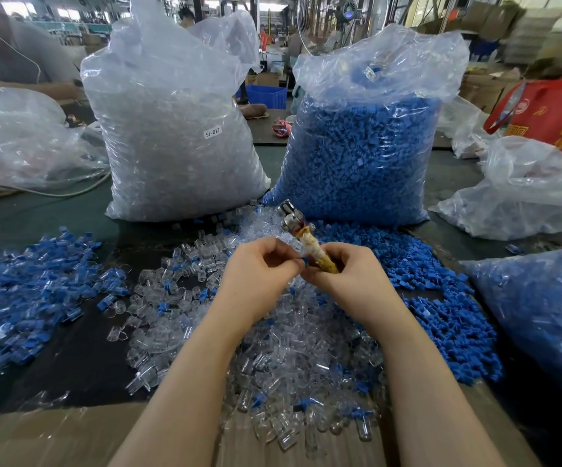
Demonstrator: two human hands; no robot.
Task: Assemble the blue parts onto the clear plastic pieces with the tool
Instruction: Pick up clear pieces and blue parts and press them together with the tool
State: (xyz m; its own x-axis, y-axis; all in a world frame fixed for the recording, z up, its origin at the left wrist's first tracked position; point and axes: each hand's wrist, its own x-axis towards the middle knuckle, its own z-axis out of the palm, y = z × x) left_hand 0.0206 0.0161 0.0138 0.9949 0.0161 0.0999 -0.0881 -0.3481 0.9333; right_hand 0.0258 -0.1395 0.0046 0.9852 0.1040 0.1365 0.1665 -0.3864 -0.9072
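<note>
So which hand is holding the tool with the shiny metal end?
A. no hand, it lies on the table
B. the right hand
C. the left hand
B: the right hand grips the wrapped handle of the tool, its metal end pointing up toward the bags, while the left hand pinches a small piece beside it.

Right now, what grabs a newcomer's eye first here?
Two tall clear plastic sacks at the back: the left sack of clear plastic pieces, the right sack of blue plastic parts. In front, centre, the left hand and right hand meet over loose piles, the right gripping a tape-wrapped metal-headed tool.
</note>
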